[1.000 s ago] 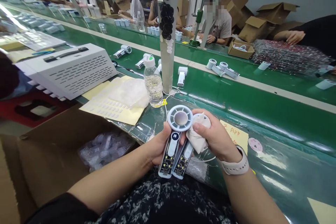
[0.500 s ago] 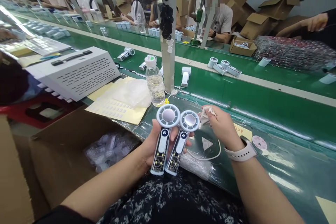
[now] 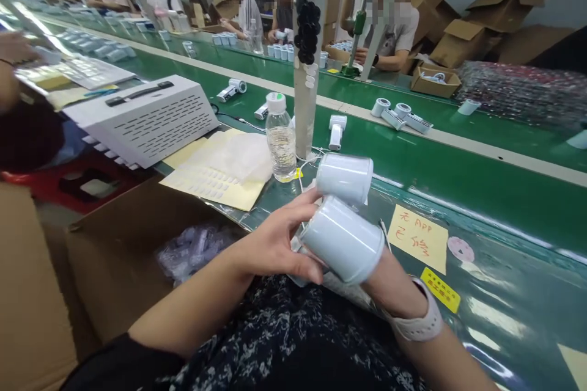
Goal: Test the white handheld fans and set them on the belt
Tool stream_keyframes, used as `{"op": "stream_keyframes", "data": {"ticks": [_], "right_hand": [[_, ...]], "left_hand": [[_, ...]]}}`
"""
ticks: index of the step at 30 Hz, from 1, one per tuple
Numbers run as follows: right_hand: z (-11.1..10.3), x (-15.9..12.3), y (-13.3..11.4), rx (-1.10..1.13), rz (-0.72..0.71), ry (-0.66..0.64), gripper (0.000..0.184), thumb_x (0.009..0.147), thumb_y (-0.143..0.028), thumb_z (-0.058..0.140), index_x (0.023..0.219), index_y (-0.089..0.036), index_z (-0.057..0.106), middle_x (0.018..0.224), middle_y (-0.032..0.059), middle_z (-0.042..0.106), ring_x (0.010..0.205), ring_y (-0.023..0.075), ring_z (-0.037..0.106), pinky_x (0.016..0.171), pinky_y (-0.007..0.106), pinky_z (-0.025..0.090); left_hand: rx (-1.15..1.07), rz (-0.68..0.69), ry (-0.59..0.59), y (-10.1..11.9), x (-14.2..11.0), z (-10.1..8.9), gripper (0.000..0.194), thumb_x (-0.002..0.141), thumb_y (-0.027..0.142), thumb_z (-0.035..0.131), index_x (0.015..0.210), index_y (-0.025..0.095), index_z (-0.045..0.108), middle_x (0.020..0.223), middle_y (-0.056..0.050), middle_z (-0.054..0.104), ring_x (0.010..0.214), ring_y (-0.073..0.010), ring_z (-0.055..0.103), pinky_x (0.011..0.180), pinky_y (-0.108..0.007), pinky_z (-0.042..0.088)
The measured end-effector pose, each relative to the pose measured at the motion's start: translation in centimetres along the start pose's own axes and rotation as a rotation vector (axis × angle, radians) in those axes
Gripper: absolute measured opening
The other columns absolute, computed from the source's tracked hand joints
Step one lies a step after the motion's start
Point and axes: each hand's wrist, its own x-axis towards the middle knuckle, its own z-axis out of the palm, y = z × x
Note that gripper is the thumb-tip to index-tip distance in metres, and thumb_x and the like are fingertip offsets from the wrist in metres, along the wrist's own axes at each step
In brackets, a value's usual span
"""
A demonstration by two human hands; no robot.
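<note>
Above the green bench, the left hand pinches two devices; the right hand's grip is hidden behind them.

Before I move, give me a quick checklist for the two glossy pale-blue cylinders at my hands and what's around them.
1. Nearer glossy pale-blue cylinder off the table: ok.
2. Left hand grip: cannot tell; fingertips partly hidden.
3. Right hand grip: cannot tell; hidden behind the nearer cylinder.
4. Clear plastic bottle upright, white cap on: ok.
5. Pale-yellow handwritten paper note uncovered: ok.
6. Path to the bottle unobstructed from the farther pale-blue cylinder: cannot tell.
</note>
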Motion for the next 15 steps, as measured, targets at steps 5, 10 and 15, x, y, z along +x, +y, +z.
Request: {"op": "stream_keyframes", "data": {"ticks": [5, 10, 15], "right_hand": [[-1.9, -3.8, -1.5, -0.046, -0.029, 0.178, 0.056, 0.073, -0.027, 0.088, 0.121, -0.030, 0.061, 0.099, 0.0036, 0.071, 0.090, 0.0233, 0.068, 0.082, 0.040, 0.058], [-2.5, -4.9, -0.8, -0.037, -0.030, 0.300, 0.040, 0.078, -0.029, 0.082, 0.108, -0.027, 0.057, 0.088, -0.0007, 0.062, 0.075, 0.0166, 0.061, 0.068, 0.032, 0.053], [-2.7, -5.4, -0.2, 0.096, -0.126, 0.411, 0.038, 0.086, -0.048, 0.072, 0.113, -0.026, 0.055, 0.090, -0.0009, 0.059, 0.063, 0.0144, 0.058, 0.057, 0.031, 0.050]], "left_hand": [[-0.010, 0.030, 0.034, -2.7, 3.4, 0.3, 0.045, 0.079, 0.059, 0.076, 0.099, 0.019, 0.074, 0.095, -0.008, 0.073, 0.088, -0.0215, 0.067, 0.082, -0.034, 0.056], [-0.299, -0.115, -0.063, -4.7, 4.4, 2.8, 0.049, 0.079, 0.060, 0.076, 0.106, 0.021, 0.065, 0.089, -0.004, 0.067, 0.077, -0.0169, 0.066, 0.072, -0.031, 0.058], [-0.270, -0.134, -0.123, -4.1, 3.3, 4.5, 0.049, 0.076, 0.024, 0.083, 0.117, 0.020, 0.056, 0.090, 0.000, 0.062, 0.072, -0.0116, 0.064, 0.065, -0.024, 0.056]]}}
